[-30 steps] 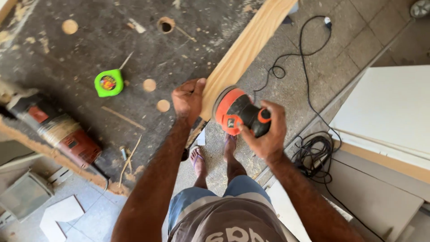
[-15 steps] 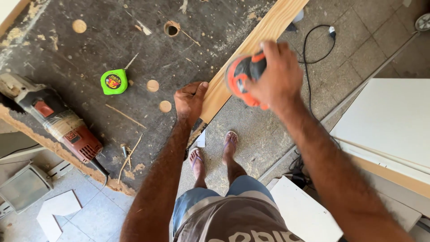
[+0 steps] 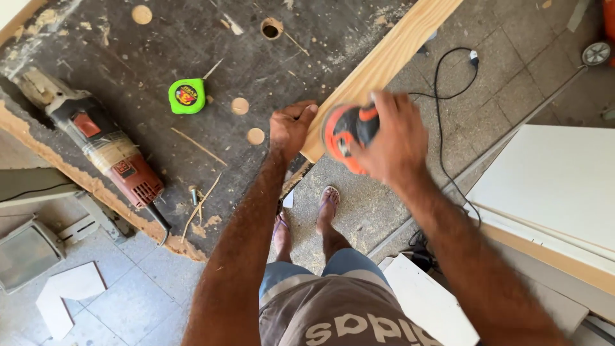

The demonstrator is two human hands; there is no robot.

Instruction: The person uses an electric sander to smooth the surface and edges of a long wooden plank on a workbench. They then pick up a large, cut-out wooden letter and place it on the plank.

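Note:
A long light wooden plank point(image 3: 391, 54) lies along the right edge of a dark, dusty workbench point(image 3: 147, 77). My left hand point(image 3: 291, 128) grips the plank's near end, fingers curled over its edge. My right hand point(image 3: 392, 138) holds an orange and black sander point(image 3: 346, 131) pressed against the plank's side near that end. The sander is blurred. Its black cord point(image 3: 442, 109) trails over the floor to the right.
A green tape measure point(image 3: 187, 96) and a red and grey power tool point(image 3: 106, 150) lie on the workbench, among round wood discs and splinters. White boards point(image 3: 557, 179) lean at the right. My sandalled feet stand on a sawdust-covered floor below the plank.
My right hand carried the sander up the plank's side, then back down toward the near end. My left hand kept its grip. The view shifted slightly.

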